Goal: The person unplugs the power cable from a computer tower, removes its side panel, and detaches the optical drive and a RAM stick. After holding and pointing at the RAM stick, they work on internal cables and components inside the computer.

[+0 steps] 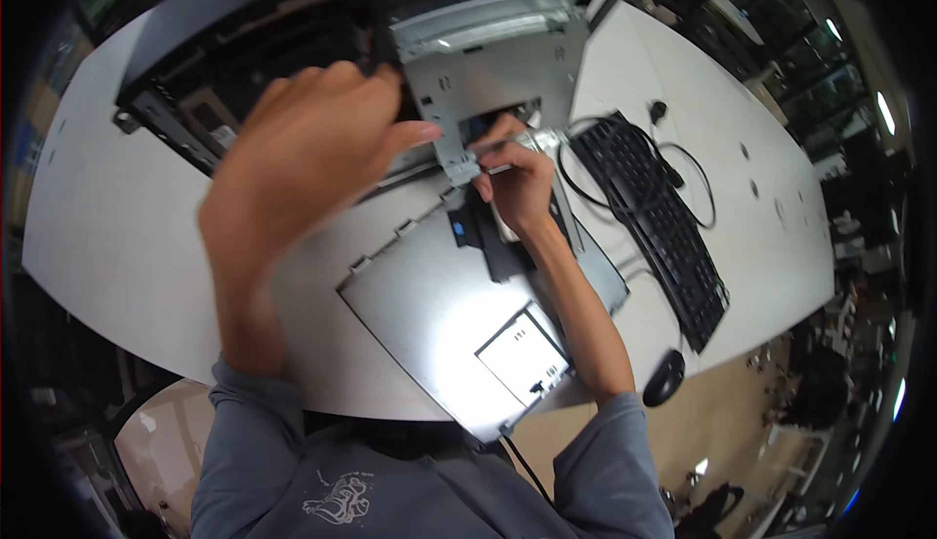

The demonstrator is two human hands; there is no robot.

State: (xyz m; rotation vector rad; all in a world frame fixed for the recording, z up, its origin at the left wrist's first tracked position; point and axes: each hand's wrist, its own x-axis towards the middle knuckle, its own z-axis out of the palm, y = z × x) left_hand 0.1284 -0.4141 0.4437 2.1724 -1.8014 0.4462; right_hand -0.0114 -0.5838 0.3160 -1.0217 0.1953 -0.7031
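Observation:
A black desktop computer case (166, 61) lies opened at the far side of the table. From it a grey metal drive cage (498, 76) stands tilted toward me. My left hand (312, 139) is at the cage's left edge, thumb across its face, fingers curled and mostly hidden beyond the knuckles. My right hand (522, 188) is closed at the cage's lower edge beside a rectangular cutout, fingertips pinched against the metal. Whether a small part is between those fingertips, I cannot tell. Under my right wrist are a black plastic part (503, 256) and a metal side panel (410, 285).
The side panel lies on the white table (98, 217) and reaches its near edge. To the right are a black keyboard (664, 237) with a coiled black cable (708, 183) over it. A black mouse (665, 378) sits at the table's near right edge.

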